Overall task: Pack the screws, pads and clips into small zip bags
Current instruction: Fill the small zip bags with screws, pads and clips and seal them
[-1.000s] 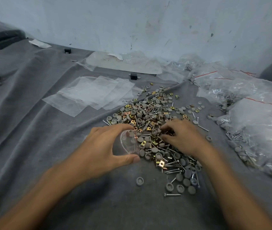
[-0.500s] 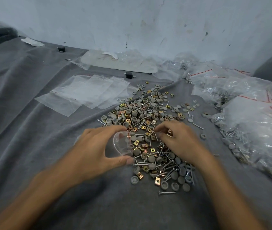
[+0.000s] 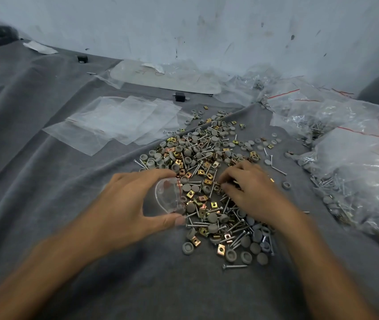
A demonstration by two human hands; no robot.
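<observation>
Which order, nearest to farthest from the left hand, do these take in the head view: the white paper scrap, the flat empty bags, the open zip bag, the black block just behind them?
1. open zip bag, held by the left hand itself.
2. flat empty bags, ahead and left.
3. black block, just behind those bags.
4. white paper scrap, far back left.

The right hand [image 3: 251, 195] had its fingertips curled into the pile [image 3: 207, 158], so what they pinched, if anything, could not be told. The left hand [image 3: 124, 204] covered the small zip bag [image 3: 167, 197] behind its mouth. Both forearms [image 3: 52, 269] were blurred and cut off below
</observation>
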